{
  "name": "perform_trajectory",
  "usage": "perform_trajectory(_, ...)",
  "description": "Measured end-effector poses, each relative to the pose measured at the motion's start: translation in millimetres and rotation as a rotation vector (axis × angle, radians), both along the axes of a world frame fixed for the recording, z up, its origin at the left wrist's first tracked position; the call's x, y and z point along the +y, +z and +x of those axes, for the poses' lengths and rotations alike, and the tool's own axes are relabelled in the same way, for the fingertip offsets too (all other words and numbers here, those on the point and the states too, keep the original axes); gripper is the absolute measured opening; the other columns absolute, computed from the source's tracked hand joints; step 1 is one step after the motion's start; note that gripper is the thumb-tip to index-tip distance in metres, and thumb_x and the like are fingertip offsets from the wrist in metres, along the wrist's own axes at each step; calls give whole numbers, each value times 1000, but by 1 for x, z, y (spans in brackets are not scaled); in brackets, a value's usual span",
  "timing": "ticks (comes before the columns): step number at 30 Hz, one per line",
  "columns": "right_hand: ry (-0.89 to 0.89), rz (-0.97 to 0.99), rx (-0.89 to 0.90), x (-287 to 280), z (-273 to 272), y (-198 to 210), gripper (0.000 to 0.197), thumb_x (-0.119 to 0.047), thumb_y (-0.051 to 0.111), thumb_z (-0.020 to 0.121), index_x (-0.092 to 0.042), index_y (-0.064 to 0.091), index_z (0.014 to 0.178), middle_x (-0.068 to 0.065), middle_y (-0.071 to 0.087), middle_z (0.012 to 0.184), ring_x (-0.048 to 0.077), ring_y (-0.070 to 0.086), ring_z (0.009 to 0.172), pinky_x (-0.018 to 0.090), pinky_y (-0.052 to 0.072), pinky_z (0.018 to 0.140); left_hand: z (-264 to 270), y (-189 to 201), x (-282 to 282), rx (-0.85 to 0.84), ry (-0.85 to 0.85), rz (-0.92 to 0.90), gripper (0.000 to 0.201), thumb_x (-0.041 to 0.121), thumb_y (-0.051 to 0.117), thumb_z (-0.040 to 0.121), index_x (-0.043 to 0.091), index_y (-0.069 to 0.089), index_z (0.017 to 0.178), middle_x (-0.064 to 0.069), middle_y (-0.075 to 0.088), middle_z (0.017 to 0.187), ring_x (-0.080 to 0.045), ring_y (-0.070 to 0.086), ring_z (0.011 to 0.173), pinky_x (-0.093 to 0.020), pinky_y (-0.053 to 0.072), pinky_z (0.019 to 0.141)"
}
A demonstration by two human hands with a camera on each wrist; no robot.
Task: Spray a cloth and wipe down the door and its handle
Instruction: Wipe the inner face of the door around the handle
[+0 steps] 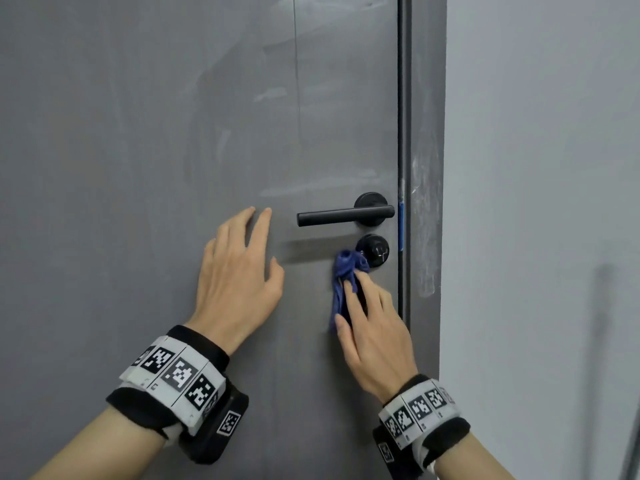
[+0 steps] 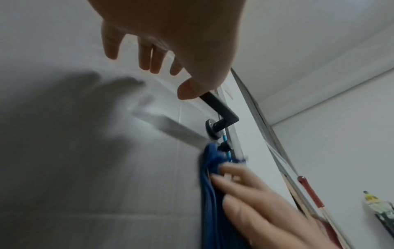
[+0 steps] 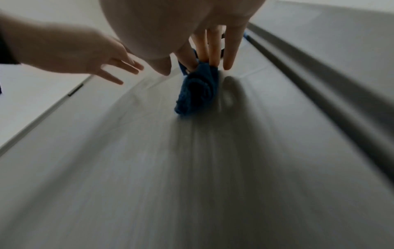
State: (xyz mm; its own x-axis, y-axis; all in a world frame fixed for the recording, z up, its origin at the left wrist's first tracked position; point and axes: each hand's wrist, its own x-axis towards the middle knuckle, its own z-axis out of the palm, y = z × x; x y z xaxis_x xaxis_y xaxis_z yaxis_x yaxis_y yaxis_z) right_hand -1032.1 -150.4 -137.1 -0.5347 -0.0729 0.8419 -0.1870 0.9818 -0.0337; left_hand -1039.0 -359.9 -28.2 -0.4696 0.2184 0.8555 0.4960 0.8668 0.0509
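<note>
A grey door (image 1: 138,133) fills the head view, with a black lever handle (image 1: 346,215) and a round black lock knob (image 1: 374,250) under it. A bunched blue cloth (image 1: 343,271) lies against the door just left of the knob, its top touching the knob's edge. My right hand (image 1: 367,306) presses the cloth to the door with straight fingers; the wrist view shows those fingers (image 3: 213,50) on the cloth (image 3: 198,89). My left hand (image 1: 242,258) is spread at the door left of the handle's free end and holds nothing. In the left wrist view its thumb (image 2: 189,91) is near the handle (image 2: 219,107).
Pale wipe streaks (image 1: 311,188) mark the door above the handle. The dark door frame (image 1: 427,168) with white smudges runs down the right, with a strip of blue tape (image 1: 401,223) on the door's edge. A grey wall (image 1: 536,202) lies beyond. A red-handled stick (image 2: 309,190) leans there.
</note>
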Motion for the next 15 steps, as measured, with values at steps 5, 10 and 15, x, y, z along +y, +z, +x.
perform_trajectory(5, -27, -137, -20, 42, 15, -18, 58, -40, 34, 103, -6, 37, 150, 12, 39, 149, 29, 44, 133, 32, 38, 113, 18, 32, 32, -38, -225, -44, 60, 27, 54, 94, 18, 35, 150, 5, 42, 144, -17, 41, 129, -38, 44, 99)
perform_trajectory(10, 133, -233, 137, 56, 28, 33, 59, -31, 34, 103, -3, 28, 154, 8, 22, 162, 17, 27, 143, 30, 19, 123, 19, 55, 57, -157, -148, -133, 33, 31, 48, 96, 20, 54, 127, 3, 57, 112, -23, 53, 107, -38, 46, 87)
perform_trajectory(15, 103, -98, 146, 78, 11, 123, 61, -17, 42, 98, 2, 24, 153, 15, 16, 164, 29, 24, 144, 35, 18, 124, 13, 59, 53, -180, -195, -120, 19, 34, 51, 98, 29, 61, 114, 8, 52, 91, -20, 51, 93, -40, 47, 79)
